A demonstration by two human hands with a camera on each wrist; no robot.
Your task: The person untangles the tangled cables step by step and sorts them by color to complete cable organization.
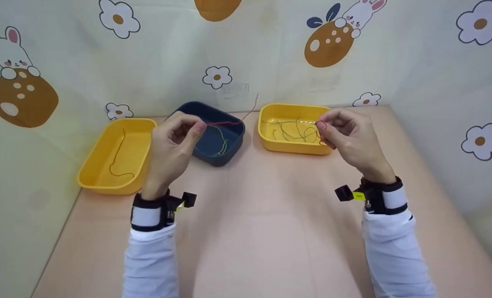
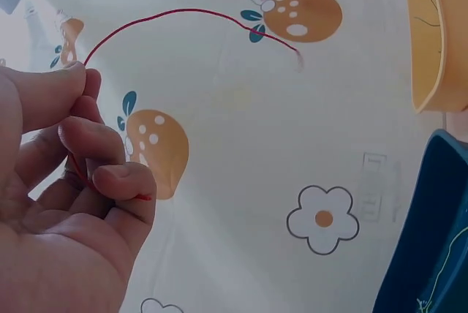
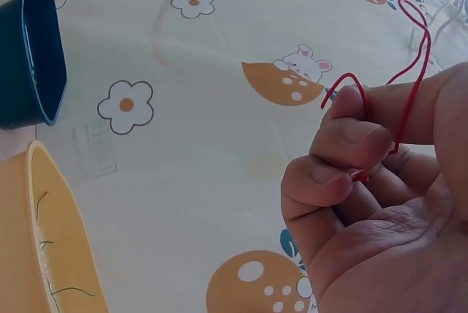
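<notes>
Held up over the dark blue tray [image 1: 217, 160], my left hand [image 1: 173, 145] pinches a red thread [image 2: 186, 11] between thumb and forefinger. That thread arcs away to a loose end, while its other part runs down through the curled fingers. My right hand [image 1: 349, 138], in front of the right yellow tray [image 1: 293, 147], pinches a second red thread [image 3: 420, 72]. This one stands up in a loop behind the thumb, with a short end bent over the fingertips and part of it tucked into the curled fingers.
Yellow-green threads [image 1: 223, 145] lie in the dark blue tray. Several green threads [image 1: 285, 132] lie in the right yellow tray. One dark thread [image 1: 114, 159] curves across the left yellow tray [image 1: 105, 189]. A patterned cloth [image 1: 266, 49] hangs behind the table [image 1: 254, 231].
</notes>
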